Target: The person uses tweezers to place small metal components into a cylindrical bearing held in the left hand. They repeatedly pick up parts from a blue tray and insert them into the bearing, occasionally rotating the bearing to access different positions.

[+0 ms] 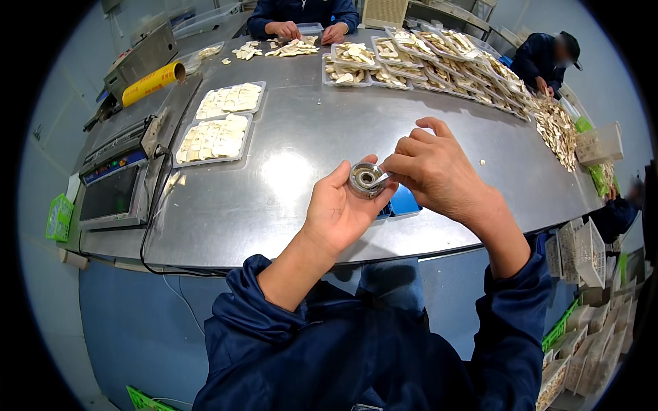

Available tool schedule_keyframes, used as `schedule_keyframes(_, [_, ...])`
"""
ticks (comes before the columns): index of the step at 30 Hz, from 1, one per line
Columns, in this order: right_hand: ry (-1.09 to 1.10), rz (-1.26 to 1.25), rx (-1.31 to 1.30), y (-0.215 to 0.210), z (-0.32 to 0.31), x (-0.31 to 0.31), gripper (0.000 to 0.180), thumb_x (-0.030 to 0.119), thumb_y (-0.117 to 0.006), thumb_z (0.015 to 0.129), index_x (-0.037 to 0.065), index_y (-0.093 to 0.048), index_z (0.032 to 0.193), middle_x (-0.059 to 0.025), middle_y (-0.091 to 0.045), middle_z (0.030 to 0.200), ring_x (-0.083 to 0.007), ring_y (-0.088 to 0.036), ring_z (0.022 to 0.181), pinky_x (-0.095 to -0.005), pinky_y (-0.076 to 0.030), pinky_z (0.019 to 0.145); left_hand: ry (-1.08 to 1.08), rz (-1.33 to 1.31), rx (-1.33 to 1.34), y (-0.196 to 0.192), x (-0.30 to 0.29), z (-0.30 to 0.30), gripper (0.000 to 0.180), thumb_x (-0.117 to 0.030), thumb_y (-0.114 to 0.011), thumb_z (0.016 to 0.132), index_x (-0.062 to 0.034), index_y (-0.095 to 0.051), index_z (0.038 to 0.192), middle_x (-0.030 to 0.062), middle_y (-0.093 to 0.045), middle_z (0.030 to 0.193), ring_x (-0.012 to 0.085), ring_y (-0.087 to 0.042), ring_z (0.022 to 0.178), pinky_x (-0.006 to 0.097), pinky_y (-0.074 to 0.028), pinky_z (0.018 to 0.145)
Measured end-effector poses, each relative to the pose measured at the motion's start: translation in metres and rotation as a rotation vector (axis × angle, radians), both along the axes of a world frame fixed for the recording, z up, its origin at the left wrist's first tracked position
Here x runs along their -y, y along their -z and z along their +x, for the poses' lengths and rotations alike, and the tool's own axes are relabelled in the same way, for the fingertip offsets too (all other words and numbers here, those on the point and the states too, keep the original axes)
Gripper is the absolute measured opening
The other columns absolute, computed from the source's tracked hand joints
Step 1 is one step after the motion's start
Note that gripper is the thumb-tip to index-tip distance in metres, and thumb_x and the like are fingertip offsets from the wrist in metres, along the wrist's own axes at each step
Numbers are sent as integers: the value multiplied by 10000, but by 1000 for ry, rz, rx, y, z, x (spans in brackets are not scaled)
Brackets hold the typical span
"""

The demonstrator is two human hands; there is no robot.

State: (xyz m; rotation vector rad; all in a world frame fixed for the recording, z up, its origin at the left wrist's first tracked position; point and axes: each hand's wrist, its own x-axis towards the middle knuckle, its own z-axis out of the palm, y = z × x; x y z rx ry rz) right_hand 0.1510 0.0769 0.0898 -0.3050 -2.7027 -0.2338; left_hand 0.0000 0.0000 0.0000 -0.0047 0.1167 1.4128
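Observation:
In the palm of my left hand (343, 212) lies a small round grey part (366, 178), its face showing rings around a dark centre like a bearing. The fingers curl behind it and the thumb rests along its edge. My right hand (435, 168) pinches a thin silvery piece (380, 180) between thumb and forefinger. One end of that piece reaches to the face of the round part; whether it is fixed there I cannot tell. Beneath both hands, a blue box (404, 201) sits on the steel table (301, 123), partly hidden by my fingers.
Two clear trays of pale slices (214, 140) stand at left, beside a scale (116, 195) with a dangling cable. A yellow tube (151, 83) lies farther back. Stacked trays of slices (439, 65) fill the far right. Co-workers handle slices at the far side (305, 31) and right (548, 61).

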Motion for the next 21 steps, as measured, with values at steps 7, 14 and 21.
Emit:
schedule_keyframes(7, [-5, -27, 25, 1, -1, -1, 273, 89, -712, 693, 126, -706, 964, -30, -578, 725, -218, -564, 770, -427, -413, 909, -4, -12, -2, 0, -1, -1, 457, -285, -229, 1026, 81, -405, 1236, 222, -480, 1260, 348, -428, 1240, 476, -298, 1118])
schedule_keyframes(14, [85, -147, -98, -2, 6, 2, 211, 92, -678, 762, 69, -652, 970, -71, -568, 776, -255, -548, 781, -409, -422, 841, -2, 10, 58, 8, -6, -8, 435, -293, -254, 1026, 56, -414, 1232, 262, -459, 1253, 396, -399, 1256, 499, -330, 1095])
schedule_keyframes(21, [312, -793, -425, 39, 19, 38, 162, 55, -656, 824, -26, -639, 964, -131, -638, 811, -214, -615, 710, -309, -486, 638, -119, -10, 189, 18, -16, -18, 424, -308, -287, 1020, 42, -425, 1217, 271, -363, 1347, 430, -312, 1309, 514, -310, 1099])
